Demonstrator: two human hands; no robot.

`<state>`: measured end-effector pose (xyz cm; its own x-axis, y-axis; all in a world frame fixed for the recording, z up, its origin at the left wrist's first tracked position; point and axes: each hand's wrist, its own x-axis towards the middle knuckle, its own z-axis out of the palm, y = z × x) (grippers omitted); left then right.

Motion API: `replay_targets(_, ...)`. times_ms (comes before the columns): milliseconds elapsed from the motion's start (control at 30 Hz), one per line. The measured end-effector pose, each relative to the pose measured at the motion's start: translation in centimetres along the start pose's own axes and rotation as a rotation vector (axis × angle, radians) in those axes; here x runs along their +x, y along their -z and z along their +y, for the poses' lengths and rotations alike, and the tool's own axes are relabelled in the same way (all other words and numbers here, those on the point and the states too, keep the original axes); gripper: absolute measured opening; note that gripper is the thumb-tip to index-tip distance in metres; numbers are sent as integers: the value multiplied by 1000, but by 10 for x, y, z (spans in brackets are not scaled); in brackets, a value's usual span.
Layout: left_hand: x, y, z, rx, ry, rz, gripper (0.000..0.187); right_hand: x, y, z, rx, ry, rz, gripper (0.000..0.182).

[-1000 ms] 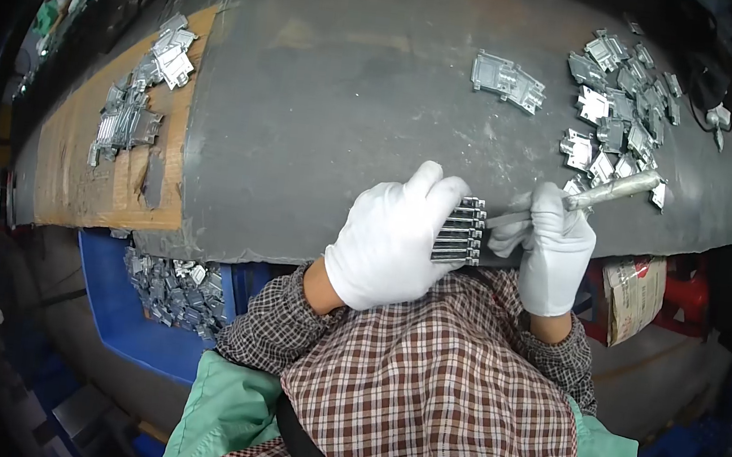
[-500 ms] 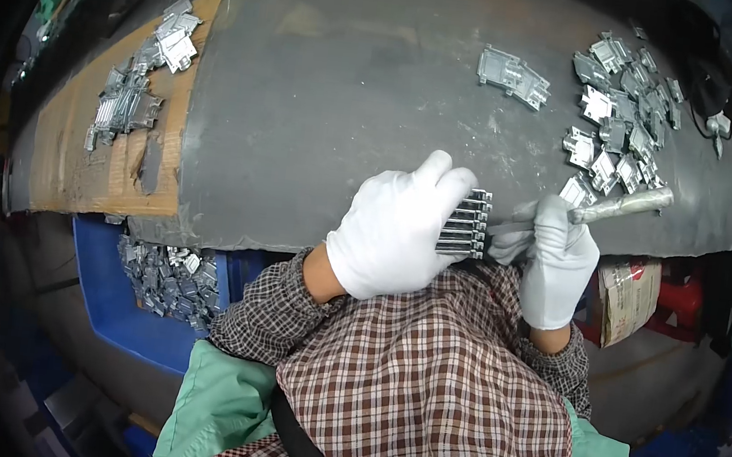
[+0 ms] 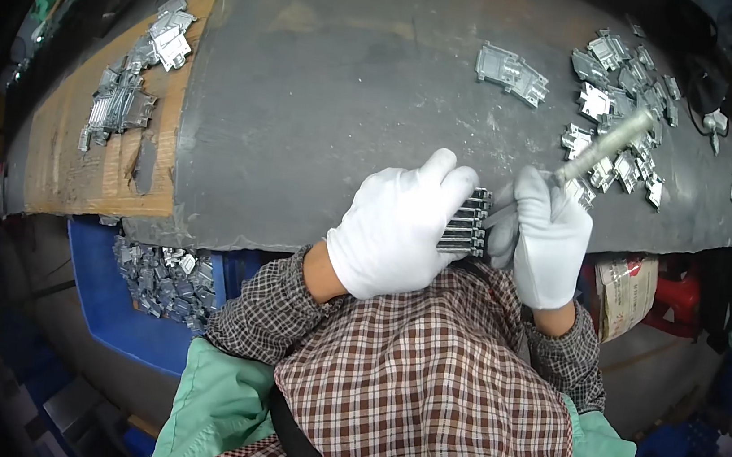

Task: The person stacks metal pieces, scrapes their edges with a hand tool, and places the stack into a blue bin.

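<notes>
My left hand (image 3: 402, 228), in a white glove, is closed around a stack of flat silvery metal castings (image 3: 466, 225), their slotted ends facing right. Gloved as well, my right hand (image 3: 549, 245) grips a file-like hand tool (image 3: 607, 148) with a pale, wrapped handle. That handle slants up and to the right, blurred by motion. The tool's thin front part points toward the stack's slotted ends and is mostly hidden by my fingers. Both hands are at the near edge of the dark table, close in front of my checked apron.
Two joined-looking castings (image 3: 512, 74) lie on the dark tabletop (image 3: 337, 90). A loose heap of castings (image 3: 619, 104) lies to the right. More castings (image 3: 124, 97) rest on cardboard (image 3: 59, 153) at left. Below the edge, a blue bin (image 3: 115, 326) holds many parts.
The tool's handle has swung upward, from nearly level to a steep slant. My right hand has shifted slightly up and left; my left hand keeps the stack in place.
</notes>
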<state>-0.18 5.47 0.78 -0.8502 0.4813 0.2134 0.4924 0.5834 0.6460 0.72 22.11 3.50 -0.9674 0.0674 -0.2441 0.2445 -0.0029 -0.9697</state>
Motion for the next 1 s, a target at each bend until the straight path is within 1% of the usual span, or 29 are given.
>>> replay_targets(67, 0, 1, 1, 0, -9, -3, 51, 5, 0, -3, 16, -89, -2, 32)
replay_targets(167, 0, 2, 0, -4, -9, -13, 51, 14, 5, -2, -1, -111, -112, 33)
replay_targets(200, 0, 2, 0, -4, -7, -15, 51, 13, 5, -7, -22, -119, -117, 33)
replay_targets(300, 1, 4, 1, 4, -15, -40, 51, 12, 1, -9, -61, -85, -140, 32)
replay_targets(400, 2, 4, -3, -2, -79, -41, 48, 17, 4, -8, -211, 51, -250, 32)
replay_targets(500, 4, 4, -6, -14, -119, -44, 46, 27, 8, -15, -173, -106, -328, 32)
replay_targets(533, 4, 4, -6, -17, -124, -48, 45, 28, 8, -12, -149, -86, -336, 34)
replay_targets(633, 4, 4, -6, -7, -105, -85, 44, 30, 12, -18, -149, -152, -393, 37)
replay_targets(733, 4, 3, -6, 12, -83, -101, 42, 19, 10, -21, -228, -192, -471, 40)
replay_targets(767, 3, 3, -5, 5, -78, -99, 43, 10, 9, -26, -243, -248, -470, 42)
replay_targets(833, 4, 5, -3, -12, -75, -88, 43, -7, 7, -25, -183, -235, -354, 43)
replay_targets(867, 4, 5, -3, -24, -59, -86, 45, -11, 15, -18, -190, -90, -271, 43)
replay_targets(900, 3, 5, -2, -35, -43, -85, 48, -12, 24, -21, -133, -96, -203, 41)
replay_targets(967, 2, 4, -1, -34, -18, -75, 50, -16, 30, -2, -68, 25, -21, 36)
replay_targets(1000, 1, 3, 0, -21, -9, -66, 50, -22, 30, 8, -44, 142, -40, 28)
